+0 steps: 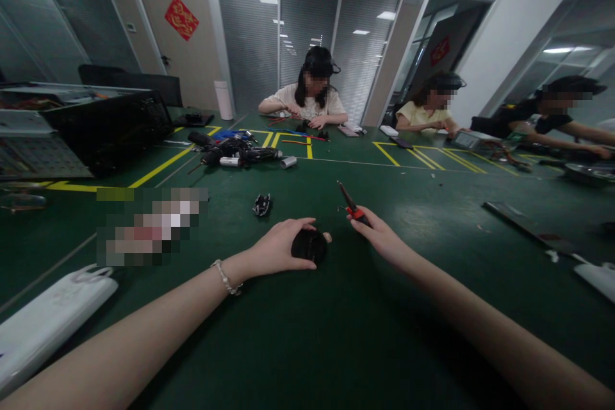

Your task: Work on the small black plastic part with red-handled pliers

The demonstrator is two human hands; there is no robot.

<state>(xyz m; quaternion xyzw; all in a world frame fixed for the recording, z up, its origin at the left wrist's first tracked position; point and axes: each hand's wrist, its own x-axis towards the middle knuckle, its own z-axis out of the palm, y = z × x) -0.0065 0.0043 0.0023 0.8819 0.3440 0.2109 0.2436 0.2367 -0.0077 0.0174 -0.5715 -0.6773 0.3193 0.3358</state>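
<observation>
My left hand point(278, 246) curves its fingers and thumb around a round black part point(309, 247) that rests on the green table. What the part is, I cannot make out. A small pale piece point(327, 237) shows at its right side. My right hand point(377, 230) grips what look like long-nose pliers point(354, 210) with red and black handles. Their narrow dark tip points up and to the left, apart from the black part. Beyond my left hand lies a small black and silver component point(262, 205).
Dark cables and parts point(235, 150) are heaped farther back, near a silver cylinder point(289, 163). A computer case point(110, 131) stands at left, above a white power bank-like object point(52, 327). A dark flat strip point(523, 227) lies at right. Three people sit across the table.
</observation>
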